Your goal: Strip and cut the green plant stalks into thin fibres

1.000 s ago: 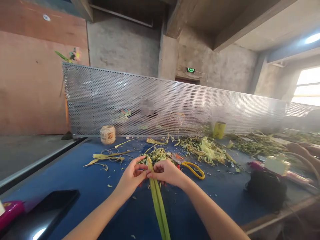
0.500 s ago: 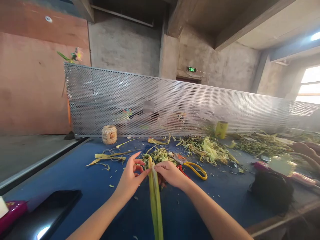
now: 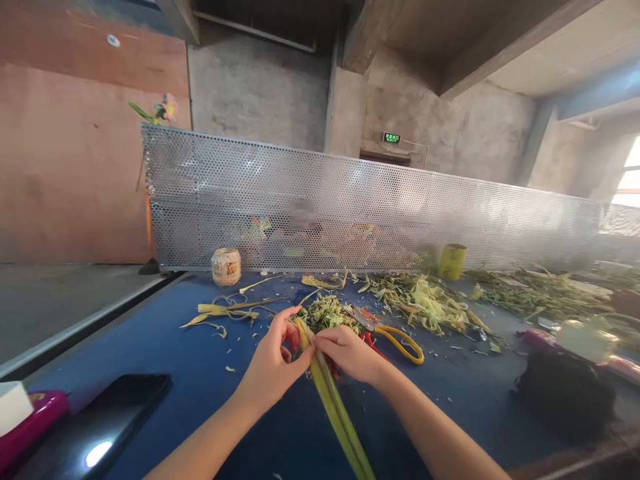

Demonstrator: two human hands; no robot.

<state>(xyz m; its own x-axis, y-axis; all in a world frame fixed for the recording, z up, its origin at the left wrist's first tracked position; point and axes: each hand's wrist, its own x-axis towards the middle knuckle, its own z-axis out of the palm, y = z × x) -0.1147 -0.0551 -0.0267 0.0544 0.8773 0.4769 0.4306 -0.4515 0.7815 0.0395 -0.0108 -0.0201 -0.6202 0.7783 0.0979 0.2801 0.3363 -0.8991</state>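
A long, flat yellow-green leaf strip [image 3: 336,407] hangs toward me from between my two hands, creased along its length. My left hand [image 3: 280,347] pinches its top end between thumb and curled fingers. Against the strip's right side, the thumb and forefinger of my right hand [image 3: 347,352] press close to the left thumb; its other fingers are partly hidden behind the strip. Just beyond both hands lies a heap of chopped green bits [image 3: 330,310]. Scissors with a yellow handle loop [image 3: 403,343] rest to the right of the heap, and something red lies beside them.
Loose leaf strips [image 3: 225,312] lie on the blue table [image 3: 200,360], left of the hands. A woven jar [image 3: 226,267] and a yellow-green cup [image 3: 453,261] stand before the perforated metal screen [image 3: 340,207]. Leaf piles [image 3: 427,300] spread right; a black phone [image 3: 120,413] lies front left.
The leaf strip's lower end has swung to the right, so it now slants. My left hand's fingers have curled in closer around the top, and the view has shifted slightly.
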